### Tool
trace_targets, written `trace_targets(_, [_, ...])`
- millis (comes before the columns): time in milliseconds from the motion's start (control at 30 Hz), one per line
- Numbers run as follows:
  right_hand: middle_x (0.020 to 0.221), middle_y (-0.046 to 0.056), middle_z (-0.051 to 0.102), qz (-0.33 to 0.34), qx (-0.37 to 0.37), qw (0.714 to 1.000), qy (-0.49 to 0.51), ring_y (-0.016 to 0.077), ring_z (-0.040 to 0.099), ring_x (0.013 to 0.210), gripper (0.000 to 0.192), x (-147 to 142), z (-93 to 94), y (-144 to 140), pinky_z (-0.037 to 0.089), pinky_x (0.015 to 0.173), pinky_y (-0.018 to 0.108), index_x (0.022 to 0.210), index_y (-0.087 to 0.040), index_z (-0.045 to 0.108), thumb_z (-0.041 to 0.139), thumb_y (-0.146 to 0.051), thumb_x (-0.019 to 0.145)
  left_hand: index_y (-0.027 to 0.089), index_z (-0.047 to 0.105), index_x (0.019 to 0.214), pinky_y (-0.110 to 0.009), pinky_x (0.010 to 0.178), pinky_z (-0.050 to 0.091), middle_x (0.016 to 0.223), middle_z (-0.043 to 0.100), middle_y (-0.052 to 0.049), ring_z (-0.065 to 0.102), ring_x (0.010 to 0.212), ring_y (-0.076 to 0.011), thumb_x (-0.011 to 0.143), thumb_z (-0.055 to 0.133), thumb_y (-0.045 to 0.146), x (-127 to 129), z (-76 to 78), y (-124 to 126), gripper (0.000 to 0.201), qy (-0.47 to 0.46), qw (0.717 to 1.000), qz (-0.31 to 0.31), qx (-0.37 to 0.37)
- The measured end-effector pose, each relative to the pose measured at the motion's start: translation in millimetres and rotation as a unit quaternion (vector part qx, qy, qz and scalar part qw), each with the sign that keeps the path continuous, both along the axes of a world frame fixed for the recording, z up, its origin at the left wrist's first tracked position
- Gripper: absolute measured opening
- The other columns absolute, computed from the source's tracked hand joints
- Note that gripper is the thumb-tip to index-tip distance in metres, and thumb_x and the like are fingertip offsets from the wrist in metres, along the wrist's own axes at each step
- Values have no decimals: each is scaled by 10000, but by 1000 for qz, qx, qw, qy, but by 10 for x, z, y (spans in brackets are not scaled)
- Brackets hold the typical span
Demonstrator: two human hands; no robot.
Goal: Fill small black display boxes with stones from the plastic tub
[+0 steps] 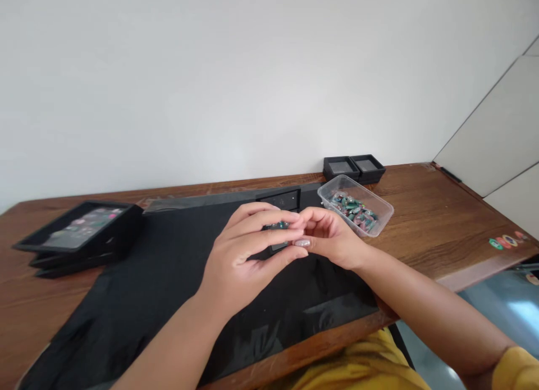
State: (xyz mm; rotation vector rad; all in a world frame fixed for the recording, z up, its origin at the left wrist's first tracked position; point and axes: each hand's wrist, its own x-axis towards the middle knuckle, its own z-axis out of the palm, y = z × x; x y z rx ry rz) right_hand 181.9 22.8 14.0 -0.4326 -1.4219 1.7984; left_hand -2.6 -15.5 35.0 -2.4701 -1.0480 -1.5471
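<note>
Well to the left of the fingers I see a slanting stack of black boxes point(133, 221), the top one showing small colored bits point(84, 226). A black mat point(164, 266) runs from there to beneath both hands. The left hand point(238, 247) arches over it, its fingers curved and slightly parted, their tips meeting the other hand's. Just beyond these fingers I make out a black box point(286, 201); teal pieces point(278, 225) show through the gap between them. The right hand point(334, 238) has thumb and fingers curled inward; whether either hand pinches anything, I cannot tell. Just right of those fingers sits a clear container point(384, 210) of green and pinkish pieces point(356, 210), with small black boxes point(368, 165) behind it. Farther right, round stickers point(507, 241) dot the wooden table point(425, 202).
</note>
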Motion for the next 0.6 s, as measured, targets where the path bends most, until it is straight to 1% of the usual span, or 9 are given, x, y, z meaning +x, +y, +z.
trace_targets(100, [820, -39, 665, -5, -2, 1000, -8, 87, 644, 739, 408, 4, 4, -5, 548, 744, 237, 928, -207, 613, 884, -463, 764, 307, 774, 961, -413, 852, 610, 998, 806, -6, 699, 981, -216, 910, 763, 286, -6, 3, 7, 56, 12, 1000, 3, 18])
trace_targets(200, [804, -49, 664, 0, -21, 1000, -9, 79, 638, 707, 437, 3, 5, -17, 534, 722, 226, 961, -209, 588, 887, -460, 764, 307, 764, 941, -404, 820, 619, 953, 807, 7, 711, 940, -209, 902, 774, 285, 2, 15, 6, 46, 13, 999, 8, 46])
trace_targets(267, [784, -51, 658, 6, -32, 999, -13, 73, 616, 673, 445, -5, 12, -27, 514, 688, 218, 926, -207, 566, 881, -478, 766, 307, 755, 935, -385, 771, 625, 912, 805, 23, 717, 889, -197, 889, 789, 265, 15, 28, -4, 71, 6, 998, 11, 62])
trace_targets(367, [716, -65, 609, 8, -32, 999, -27, 63, 557, 621, 471, -18, 32, -37, 469, 630, 206, 841, -202, 531, 868, -524, 764, 307, 745, 944, -358, 698, 621, 872, 801, 40, 719, 830, -185, 865, 811, 233, 26, 45, -23, 127, -12, 997, 20, 80])
trace_targets(500, [678, -76, 576, -13, -35, 998, -46, 64, 538, 601, 507, -21, 56, -31, 451, 611, 207, 830, -203, 518, 854, -576, 755, 308, 742, 972, -368, 681, 620, 884, 807, 35, 722, 812, -193, 840, 833, 212, 13, 50, -30, 187, -26, 995, 42, 84])
trace_targets(600, [681, -72, 584, -36, -33, 997, -53, 76, 550, 603, 510, -8, 66, -22, 464, 621, 221, 850, -210, 513, 824, -607, 776, 313, 741, 970, -373, 675, 622, 883, 811, 36, 724, 797, -193, 841, 832, 208, 6, 50, -21, 190, -23, 996, 40, 82])
